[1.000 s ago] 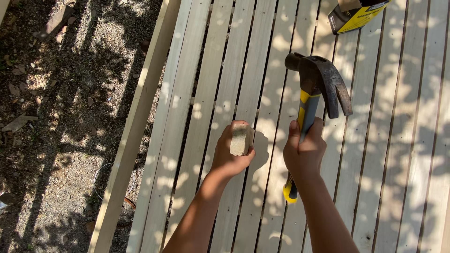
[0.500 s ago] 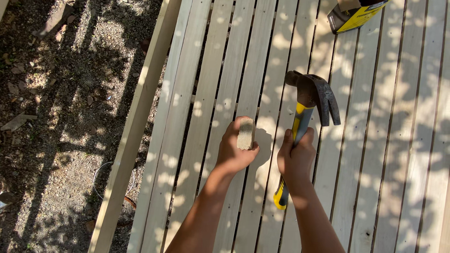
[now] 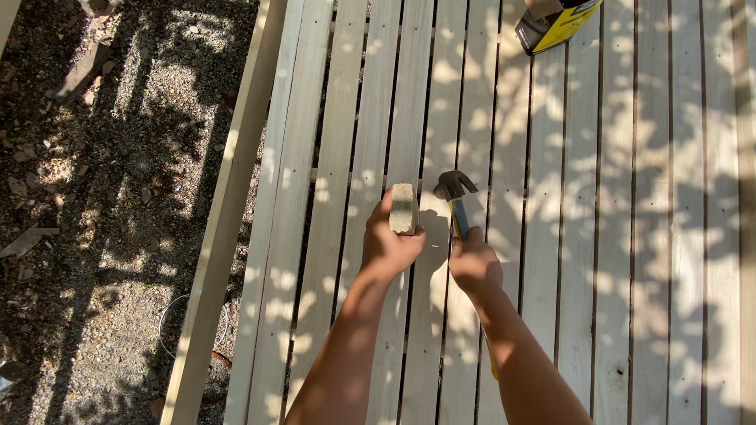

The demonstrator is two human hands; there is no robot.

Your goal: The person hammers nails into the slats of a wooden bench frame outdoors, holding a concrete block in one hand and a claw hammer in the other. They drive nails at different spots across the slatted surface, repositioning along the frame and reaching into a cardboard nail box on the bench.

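Now the left hand [image 3: 390, 248] fingers clasp a wood block [image 3: 403, 208]; the right hand [image 3: 475, 264] fingers wrap a hammer [image 3: 455, 197].

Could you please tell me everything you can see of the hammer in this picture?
The hammer is a claw hammer with a dark metal head and a handle that looks blue near the head and yellow at the butt, which shows below the forearm. The right hand grips the handle around its middle. The head is down low over a pale deck board, beside the small wooden block held by the left hand. Whether the head touches the board cannot be told.
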